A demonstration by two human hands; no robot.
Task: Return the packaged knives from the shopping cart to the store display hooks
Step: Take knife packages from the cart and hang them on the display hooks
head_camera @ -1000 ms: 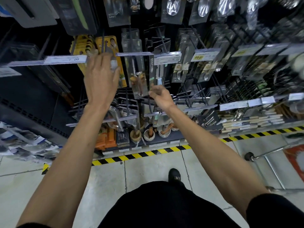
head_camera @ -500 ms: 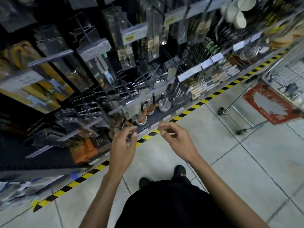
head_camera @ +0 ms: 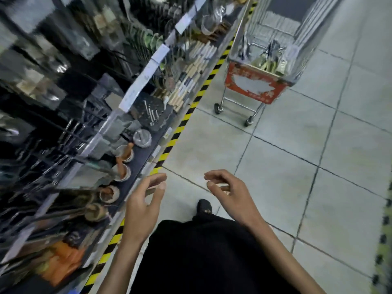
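Both hands are off the rack now: a second ago the left hand [head_camera: 142, 206] reaches up at the display hooks [head_camera: 72, 134] while the right hand [head_camera: 231, 200] steadies a hung pack. Now they hover low over the floor tiles [head_camera: 297, 145], fingers loosely curled, holding nothing. The view swings right, away from the hooks (blurred, left side) toward the shopping cart [head_camera: 254, 85], which stands well apart up the aisle, just beside the striped shelf edge [head_camera: 182, 124]. The packs in its basket are likely the remaining packaged knives [head_camera: 269, 60]; greenish, count unreadable. Reads as one pack hung, next fetch starting; the walk to the cart comes before any grasp
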